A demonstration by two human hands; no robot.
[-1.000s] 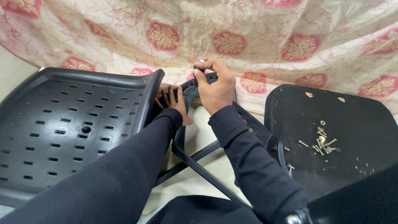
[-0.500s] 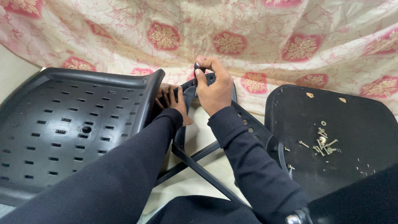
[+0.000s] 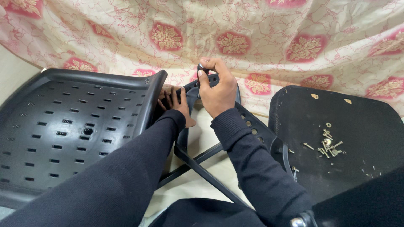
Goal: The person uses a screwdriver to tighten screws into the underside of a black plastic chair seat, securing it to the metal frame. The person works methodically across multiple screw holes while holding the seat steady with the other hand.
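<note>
Frame (image 3: 252,126), black plastic with holes, stood at twelve o'clock; right hand (image 3: 216,90) pinched a small knob (image 3: 203,67), left hand (image 3: 176,103) gripped its edge.

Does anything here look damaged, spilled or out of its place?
Yes. Loose screws lie scattered on the black seat pad at right, whose surface shows small torn spots near its far edge. The perforated black chair shell lies detached at left.

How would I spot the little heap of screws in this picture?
Find the round black seat pad lying flat at the right, beside the person's right hand and sleeve. The screws lie loose near its middle: the only small, pale metal bits on that dark surface.
</note>
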